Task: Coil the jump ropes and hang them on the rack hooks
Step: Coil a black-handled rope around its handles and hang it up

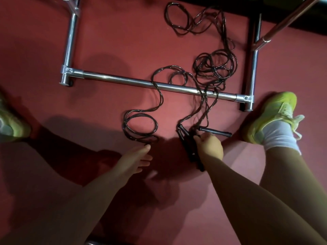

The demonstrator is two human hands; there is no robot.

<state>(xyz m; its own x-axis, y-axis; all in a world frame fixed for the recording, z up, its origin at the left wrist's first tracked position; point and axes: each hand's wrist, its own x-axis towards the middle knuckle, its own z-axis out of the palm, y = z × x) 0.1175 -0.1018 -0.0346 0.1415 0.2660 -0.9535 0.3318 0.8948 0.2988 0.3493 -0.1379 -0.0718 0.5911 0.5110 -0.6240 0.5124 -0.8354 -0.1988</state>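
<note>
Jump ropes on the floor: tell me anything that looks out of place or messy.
The jump ropes lie uncoiled in a tangled heap on the red floor, and several strands cross the chrome base bar of the rack. One handle lies loose by the yellow shoe. The right hand grips other handles; the left hand is open.

Subject's appearance, head camera, looking down.

Left hand (136,159) and right hand (209,147): bare, no rings, watch or sleeves in view; forearms uncovered up to the frame edge. Right shoe (270,115): neon yellow-green trainer, paler mesh panel over the upper, pale laces tied in a loose bow. White ribbed crew sock (279,137) above it, bunched at the ankle. Left shoe (10,124): same yellow-green, only partly in frame at the left edge.
</note>
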